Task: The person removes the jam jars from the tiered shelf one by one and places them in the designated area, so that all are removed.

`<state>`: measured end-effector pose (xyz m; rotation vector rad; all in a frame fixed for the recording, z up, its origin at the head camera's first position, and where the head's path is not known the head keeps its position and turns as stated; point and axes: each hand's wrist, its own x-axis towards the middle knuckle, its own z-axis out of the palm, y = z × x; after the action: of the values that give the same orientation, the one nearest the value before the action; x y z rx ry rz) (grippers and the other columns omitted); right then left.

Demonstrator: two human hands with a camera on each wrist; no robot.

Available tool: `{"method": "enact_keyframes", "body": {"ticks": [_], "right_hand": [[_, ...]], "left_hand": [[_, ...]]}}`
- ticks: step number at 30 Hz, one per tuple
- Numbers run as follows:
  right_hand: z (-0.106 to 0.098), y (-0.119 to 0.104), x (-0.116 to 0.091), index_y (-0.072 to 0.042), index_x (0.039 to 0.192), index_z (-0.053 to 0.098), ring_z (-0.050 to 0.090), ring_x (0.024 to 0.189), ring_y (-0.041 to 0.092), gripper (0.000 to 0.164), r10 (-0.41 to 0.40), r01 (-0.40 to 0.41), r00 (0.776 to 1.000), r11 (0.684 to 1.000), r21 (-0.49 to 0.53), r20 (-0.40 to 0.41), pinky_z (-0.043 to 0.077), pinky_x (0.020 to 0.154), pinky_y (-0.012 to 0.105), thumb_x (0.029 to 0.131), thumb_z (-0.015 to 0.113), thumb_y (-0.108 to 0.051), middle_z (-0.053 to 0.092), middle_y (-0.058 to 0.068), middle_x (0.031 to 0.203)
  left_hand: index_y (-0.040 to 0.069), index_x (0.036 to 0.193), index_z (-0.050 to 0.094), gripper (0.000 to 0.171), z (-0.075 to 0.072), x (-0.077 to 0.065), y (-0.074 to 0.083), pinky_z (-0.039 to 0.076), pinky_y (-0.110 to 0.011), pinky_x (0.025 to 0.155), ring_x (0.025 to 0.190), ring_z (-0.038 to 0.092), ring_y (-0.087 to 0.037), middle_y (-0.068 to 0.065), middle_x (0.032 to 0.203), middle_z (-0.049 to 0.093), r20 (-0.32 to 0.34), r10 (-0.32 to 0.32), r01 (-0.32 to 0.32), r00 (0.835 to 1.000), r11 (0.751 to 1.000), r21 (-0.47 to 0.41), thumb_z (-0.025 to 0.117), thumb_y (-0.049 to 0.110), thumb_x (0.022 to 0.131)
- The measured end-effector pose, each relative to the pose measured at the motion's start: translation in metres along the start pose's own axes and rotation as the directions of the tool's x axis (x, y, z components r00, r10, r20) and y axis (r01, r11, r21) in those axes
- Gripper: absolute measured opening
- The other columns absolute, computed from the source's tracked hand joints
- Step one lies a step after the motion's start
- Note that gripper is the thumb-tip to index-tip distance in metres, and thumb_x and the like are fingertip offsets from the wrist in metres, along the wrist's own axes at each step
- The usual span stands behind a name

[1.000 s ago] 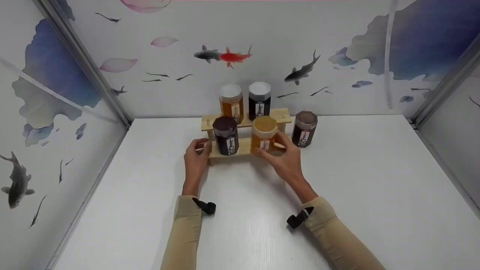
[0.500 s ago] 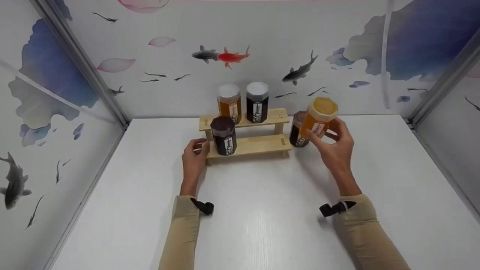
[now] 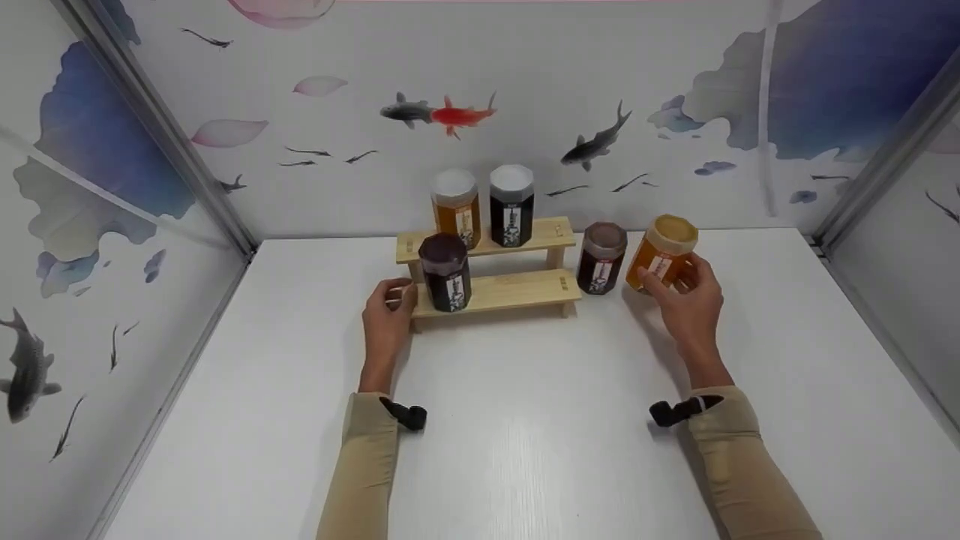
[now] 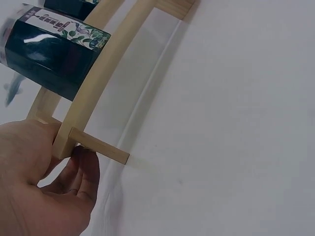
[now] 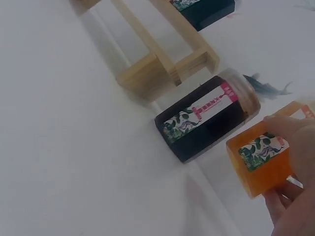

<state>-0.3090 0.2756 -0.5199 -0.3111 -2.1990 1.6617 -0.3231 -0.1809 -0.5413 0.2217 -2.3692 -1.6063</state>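
Note:
My right hand point(image 3: 690, 309) grips an amber jar point(image 3: 660, 259) with a yellowish lid, its thumb on the near side. The jar is upright, just right of a dark jar point(image 3: 602, 259) with a brownish lid; whether its base touches the table, I cannot tell. At the left end of a two-step wooden rack point(image 3: 517, 291), my left hand point(image 3: 386, 319) pinches the lower shelf point(image 4: 101, 81) between thumb and fingers. A dark jar with a dark lid point(image 3: 444, 276) stands on that shelf near the left hand.
On the rack's upper step stand an amber jar with a white lid point(image 3: 455, 214) and a dark jar with a white lid point(image 3: 512, 210). Behind the white table point(image 3: 480, 420) rises a wall painted with fish point(image 3: 461, 116); side panels close off left and right.
The right hand has lifted the yellow-lidded jar off the rack's lower shelf, carried it right past the brown-lidded jar, and lowered it beside that jar. The left hand has stayed at the rack.

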Motion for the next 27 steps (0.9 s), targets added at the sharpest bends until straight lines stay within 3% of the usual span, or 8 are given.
{"method": "enact_keyframes", "body": {"ticks": [6, 14, 22, 27], "right_hand": [[0.005, 0.012, 0.001, -0.01, 0.166, 0.034, 0.048, 0.155, 0.033, 0.091, 0.077, -0.058, 0.987, 0.989, -0.132, 0.138, 0.041, 0.127, 0.049, 0.097, 0.083, -0.041, 0.047, 0.016, 0.167], [0.006, 0.014, 0.011, -0.011, 0.17, 0.027, 0.042, 0.159, 0.035, 0.091, 0.066, -0.03, 0.979, 0.983, -0.178, 0.195, 0.038, 0.128, 0.053, 0.1, 0.08, -0.036, 0.04, 0.017, 0.172], [0.007, 0.018, 0.018, -0.008, 0.169, 0.025, 0.042, 0.158, 0.038, 0.091, 0.042, 0.009, 0.97, 0.978, -0.208, 0.238, 0.039, 0.127, 0.055, 0.101, 0.079, -0.036, 0.04, 0.02, 0.172], [0.007, 0.02, 0.014, -0.008, 0.172, 0.011, 0.042, 0.158, 0.04, 0.1, 0.053, 0.015, 0.962, 0.969, -0.246, 0.269, 0.039, 0.126, 0.057, 0.103, 0.076, -0.04, 0.036, 0.023, 0.173]], "left_hand": [[0.012, 0.133, 0.071, 0.03, 0.001, 0.002, 0.001, 0.054, -0.029, 0.083, 0.103, 0.067, -0.021, -0.01, 0.116, 0.072, -0.005, 0.02, -0.02, 1.0, 1.0, -0.003, 0.067, 0.03, 0.109], [0.012, 0.131, 0.071, 0.028, 0.0, 0.0, 0.0, 0.054, -0.032, 0.084, 0.103, 0.067, -0.019, -0.009, 0.116, 0.072, -0.013, -0.003, 0.002, 1.0, 1.0, -0.016, 0.068, 0.029, 0.109], [0.011, 0.129, 0.073, 0.026, 0.0, -0.001, 0.001, 0.054, -0.032, 0.086, 0.104, 0.069, -0.022, -0.011, 0.114, 0.074, -0.033, 0.032, -0.032, 0.999, 0.999, -0.019, 0.069, 0.025, 0.108], [0.01, 0.129, 0.074, 0.026, 0.001, -0.002, 0.0, 0.054, -0.032, 0.087, 0.105, 0.069, -0.022, -0.012, 0.115, 0.074, -0.036, 0.036, -0.037, 0.999, 0.999, -0.018, 0.069, 0.025, 0.108]]}}
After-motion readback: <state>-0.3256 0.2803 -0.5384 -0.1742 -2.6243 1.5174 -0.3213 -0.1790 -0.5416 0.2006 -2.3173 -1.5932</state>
